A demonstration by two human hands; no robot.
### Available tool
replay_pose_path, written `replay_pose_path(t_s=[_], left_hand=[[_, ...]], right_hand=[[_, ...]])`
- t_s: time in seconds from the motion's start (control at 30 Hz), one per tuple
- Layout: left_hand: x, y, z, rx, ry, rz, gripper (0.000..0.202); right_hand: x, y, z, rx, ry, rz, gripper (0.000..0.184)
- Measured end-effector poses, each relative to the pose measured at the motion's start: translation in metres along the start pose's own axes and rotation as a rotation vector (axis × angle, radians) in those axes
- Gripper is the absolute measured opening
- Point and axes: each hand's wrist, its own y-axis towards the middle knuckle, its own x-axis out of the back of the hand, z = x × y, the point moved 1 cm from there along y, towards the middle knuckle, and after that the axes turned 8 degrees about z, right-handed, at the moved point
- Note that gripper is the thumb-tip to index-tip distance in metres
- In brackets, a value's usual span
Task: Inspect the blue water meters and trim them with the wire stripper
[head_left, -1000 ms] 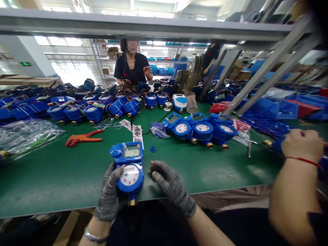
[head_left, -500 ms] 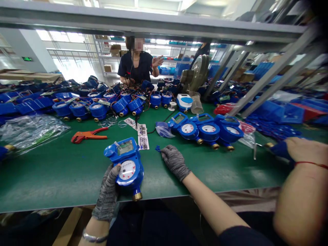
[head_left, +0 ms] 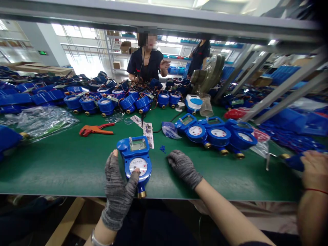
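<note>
A blue water meter with a round white dial and a small grey display stands at the table's front edge, its brass fitting toward me. My left hand, in a grey fingerless glove, grips its left side, thumb over the dial and fingers along the housing. Small blue pieces lie in a little heap right of the meter. Just beside them my right hand, also gloved, rests low over the green table, fingers curled together; whatever they hold, if anything, is hidden.
Red-orange cutters lie on the left near a clear plastic bag. Printed labels lie behind the meter. Several finished-looking meters line up at right. Another person's hand is at the far right; a co-worker sits opposite.
My right hand has drawn back from the small blue pieces toward the right. My left thumb has moved further over the dial. The view has shifted a little left.
</note>
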Motion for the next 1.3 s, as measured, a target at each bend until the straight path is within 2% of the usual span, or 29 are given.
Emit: replay_pose_path(t_s=[0.13,0.23,0.3,0.43,0.5,0.57,0.73,1.03,1.1,1.23,1.3], left_hand=[[-0.003,-0.014,-0.01,-0.399,0.072,0.054,0.057],[-0.009,-0.023,-0.006,-0.544,0.126,0.113,0.045],[-0.012,-0.025,-0.001,-0.543,0.152,0.117,0.041],[-0.014,-0.025,-0.001,-0.546,0.137,0.083,0.032],[-0.014,-0.024,-0.005,-0.535,0.123,0.057,0.028],[-0.014,-0.024,-0.007,-0.517,0.109,0.04,0.025],[-0.016,-0.025,-0.004,-0.521,0.086,0.033,0.022],[-0.017,-0.021,-0.001,-0.551,0.051,0.027,0.018],[-0.017,-0.021,0.0,-0.561,0.047,0.036,0.02],[-0.017,-0.02,0.001,-0.569,0.04,0.046,0.021],[-0.018,-0.02,0.001,-0.57,0.036,0.045,0.019]], right_hand=[[0.007,0.014,-0.002,-0.068,0.059,0.017,0.013],[0.026,0.018,0.011,-0.066,0.12,0.04,0.011],[0.045,0.015,0.03,0.006,0.228,0.03,0.011],[0.078,0.01,0.079,0.275,0.555,-0.003,0.011],[0.085,0.012,0.097,0.312,0.551,0.019,0.008],[0.087,0.016,0.107,0.275,0.482,0.048,0.007],[0.09,0.021,0.114,0.18,0.386,0.09,0.005],[0.094,0.019,0.121,0.205,0.329,0.085,0.006],[0.091,0.017,0.114,0.282,0.286,0.055,0.007],[0.084,0.006,0.098,0.569,0.172,-0.033,0.013],[0.078,-0.004,0.093,0.654,0.103,-0.042,0.019]])
